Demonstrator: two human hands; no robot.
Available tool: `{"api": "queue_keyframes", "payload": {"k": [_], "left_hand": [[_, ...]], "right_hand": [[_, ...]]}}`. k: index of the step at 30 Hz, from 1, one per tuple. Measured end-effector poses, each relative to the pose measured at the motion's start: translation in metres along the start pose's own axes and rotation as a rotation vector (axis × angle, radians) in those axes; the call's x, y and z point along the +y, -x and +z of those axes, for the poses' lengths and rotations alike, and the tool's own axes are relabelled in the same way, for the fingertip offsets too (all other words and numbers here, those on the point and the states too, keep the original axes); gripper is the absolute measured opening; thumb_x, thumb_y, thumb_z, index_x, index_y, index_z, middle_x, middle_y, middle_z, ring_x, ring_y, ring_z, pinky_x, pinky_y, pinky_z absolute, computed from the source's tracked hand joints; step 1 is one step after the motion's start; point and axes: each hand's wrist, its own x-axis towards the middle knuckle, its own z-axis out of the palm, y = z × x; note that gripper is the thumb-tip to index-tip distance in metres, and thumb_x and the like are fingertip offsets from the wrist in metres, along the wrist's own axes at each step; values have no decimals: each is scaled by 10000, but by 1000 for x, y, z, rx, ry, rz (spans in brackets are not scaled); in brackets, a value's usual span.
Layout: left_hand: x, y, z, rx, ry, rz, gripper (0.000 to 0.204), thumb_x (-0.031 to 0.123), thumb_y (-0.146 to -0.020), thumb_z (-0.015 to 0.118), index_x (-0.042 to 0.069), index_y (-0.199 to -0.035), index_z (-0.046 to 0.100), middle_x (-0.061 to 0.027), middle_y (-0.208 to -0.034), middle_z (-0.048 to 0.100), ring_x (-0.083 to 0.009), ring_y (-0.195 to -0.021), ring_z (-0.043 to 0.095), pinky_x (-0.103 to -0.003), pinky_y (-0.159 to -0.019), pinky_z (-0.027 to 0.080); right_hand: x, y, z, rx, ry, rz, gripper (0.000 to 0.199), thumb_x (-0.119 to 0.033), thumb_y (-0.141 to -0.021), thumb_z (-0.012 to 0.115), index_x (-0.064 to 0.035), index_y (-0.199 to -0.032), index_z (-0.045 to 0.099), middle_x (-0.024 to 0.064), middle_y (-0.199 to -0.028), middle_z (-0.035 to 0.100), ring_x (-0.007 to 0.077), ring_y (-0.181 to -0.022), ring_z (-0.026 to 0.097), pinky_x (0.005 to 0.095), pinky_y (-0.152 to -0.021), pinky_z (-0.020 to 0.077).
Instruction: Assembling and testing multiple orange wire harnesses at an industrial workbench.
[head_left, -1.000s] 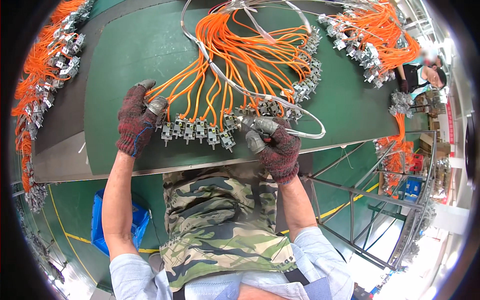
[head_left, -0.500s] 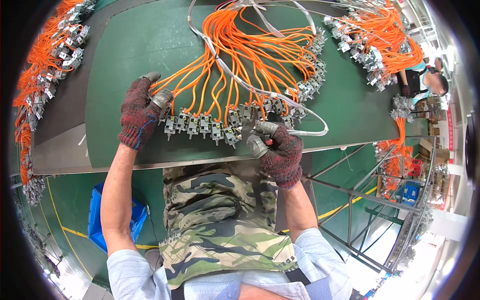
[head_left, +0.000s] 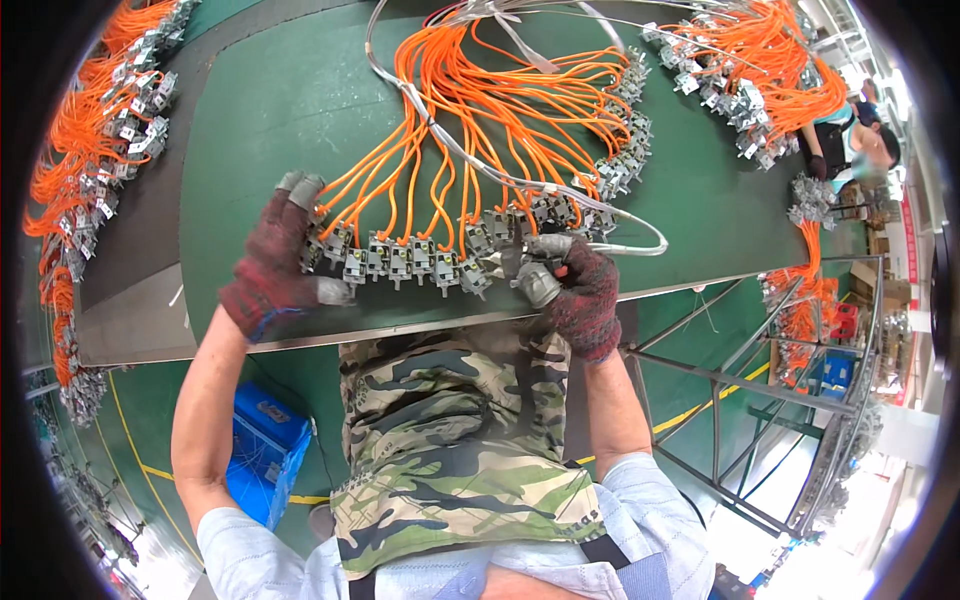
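My left hand [head_left: 272, 258], in a dark red knit glove with grey fingertips, is open at the left end of a row of small grey connector-like blocks [head_left: 400, 262]. Its fingers and thumb are spread around the end blocks without closing on them. Each block hangs on an orange cable [head_left: 440, 195], and the cables fan out from a bundle at the far side. At the right part of the row, my right hand [head_left: 580, 295], gloved alike, is closed in a pinch beside the blocks. A dark piece shows at its fingertips, too hidden to name.
The green tabletop [head_left: 265, 110] ends close to my camouflage apron [head_left: 450, 440]. A white cable [head_left: 480, 160] loops over the orange ones. More cable bundles lie at the left [head_left: 100, 150] and far right [head_left: 765, 65]. A blue bin [head_left: 268, 450] and metal frame [head_left: 740, 380] stand below; a co-worker [head_left: 845, 145] is at right.
My left hand has opened from its bent grip, spreading fingers and thumb around the end blocks. The left blocks have shifted slightly. My right hand has moved a little right, still pinched.
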Motion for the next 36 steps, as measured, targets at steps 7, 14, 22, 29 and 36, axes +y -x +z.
{"api": "queue_keyframes", "payload": {"k": [7, 14, 22, 29, 36], "left_hand": [[66, 0, 68, 161, -169, -74, 1210, 714, -675, 874, 10, -1560, 445, -269, -1498, 534, -500, -1406, 501, -569, -1174, 443], [137, -36, 104, 162, -59, -195, 1176, 468, -643, 985, 8, -1568, 423, -275, -1506, 526, -513, -1432, 460, -590, -1186, 404], [144, -38, 114, 206, -78, -216, 1167, 489, -639, 983, -15, -1545, 447, -264, -1496, 539, -511, -1430, 462, -589, -1198, 392], [139, -35, 117, 205, -91, -198, 1241, 525, -632, 984, -15, -1588, 407, -291, -1535, 509, -510, -1461, 450, -581, -1217, 383], [143, -37, 116, 162, -100, -248, 1228, 515, -644, 977, -8, -1593, 400, -278, -1541, 500, -502, -1456, 448, -575, -1217, 380]], "right_hand": [[-1, -20, -55, 37, -26, -17, 256, 27, -910, 771, 19, -1165, 748, 85, -976, 797, 106, -910, 732, 286, -817, 604], [2, -9, -91, 237, -37, 12, 276, 12, -921, 777, 19, -1195, 745, 58, -982, 793, 97, -903, 728, 272, -800, 600], [22, -16, -98, 207, -169, 139, 287, -22, -959, 764, 11, -1243, 740, 71, -1069, 790, 112, -960, 725, 291, -869, 608], [25, -23, -101, 127, -27, 187, 277, -42, -945, 777, 7, -1217, 755, 39, -1023, 783, 89, -906, 701, 285, -835, 598], [13, -21, -83, 194, -112, -5, 287, -61, -925, 802, 21, -1196, 756, 23, -962, 759, 77, -846, 677, 279, -788, 587]]}}
